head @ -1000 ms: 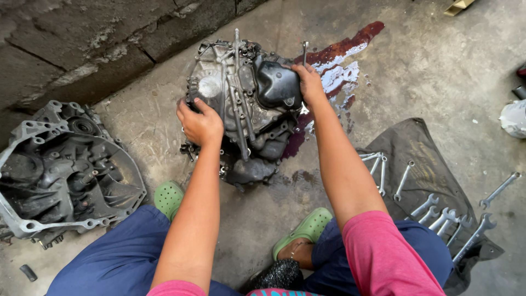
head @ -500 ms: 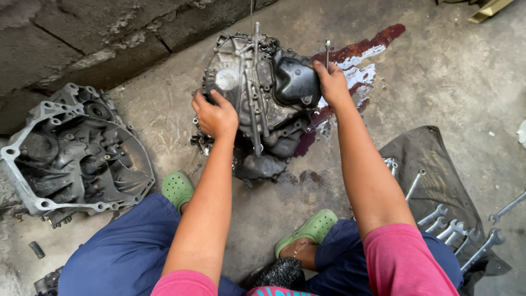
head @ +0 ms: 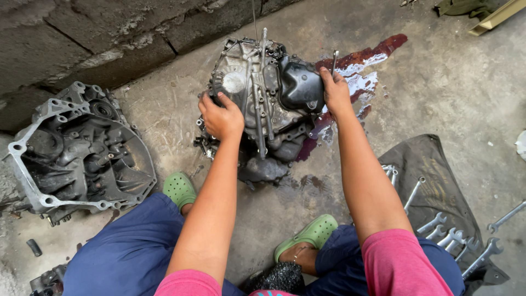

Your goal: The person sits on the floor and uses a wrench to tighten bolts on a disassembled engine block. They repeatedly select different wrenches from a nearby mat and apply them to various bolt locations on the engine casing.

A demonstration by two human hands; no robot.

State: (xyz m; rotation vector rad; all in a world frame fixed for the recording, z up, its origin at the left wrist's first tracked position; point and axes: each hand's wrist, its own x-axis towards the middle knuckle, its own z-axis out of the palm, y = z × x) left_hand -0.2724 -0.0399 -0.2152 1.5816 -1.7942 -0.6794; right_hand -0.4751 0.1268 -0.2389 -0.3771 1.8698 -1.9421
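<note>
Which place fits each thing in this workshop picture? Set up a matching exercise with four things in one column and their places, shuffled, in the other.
Things:
1. grimy metal gearbox casing
2. empty grey bell-shaped housing
3. row of silver spanners
4. dark red oil puddle

Places:
A. laid out on the dark cloth at the right
B. gripped between the left hand and the right hand
C. spread on the concrete floor behind the right hand
D. beside the block wall at the left

Pairs: 1-B, 2-D, 3-A, 4-C

Gearbox on floor ahead, bell housing left, wrenches on cloth right.
</note>
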